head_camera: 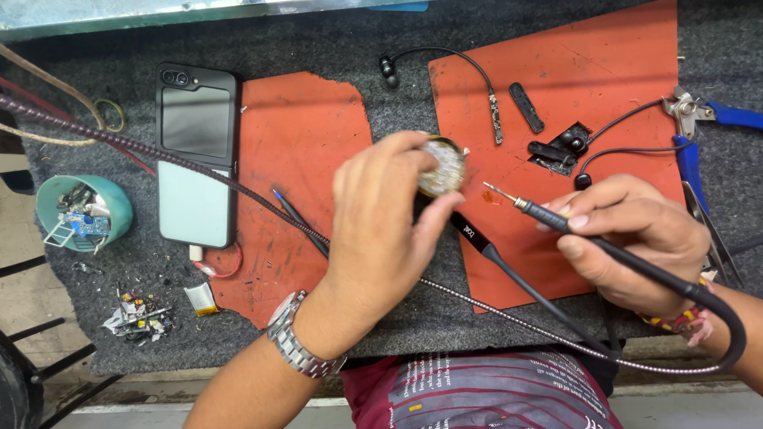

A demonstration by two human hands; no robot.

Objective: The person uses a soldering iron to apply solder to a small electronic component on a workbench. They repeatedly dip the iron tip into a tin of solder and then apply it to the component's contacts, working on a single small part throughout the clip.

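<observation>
My left hand holds a small round tin with a shiny, crusted filling, lifted above the orange mat. My right hand grips a black soldering iron like a pen, its metal tip pointing left toward the tin, a short gap away. The iron's black cable loops past my right wrist. A black neckband earphone passes under my left hand, and its opened parts and thin wires lie on the mat behind the iron.
A folding phone lies open at the left beside a second orange mat. A teal cup of scrap parts stands far left. Blue-handled cutters and tweezers lie at the right. A braided cable crosses the grey bench.
</observation>
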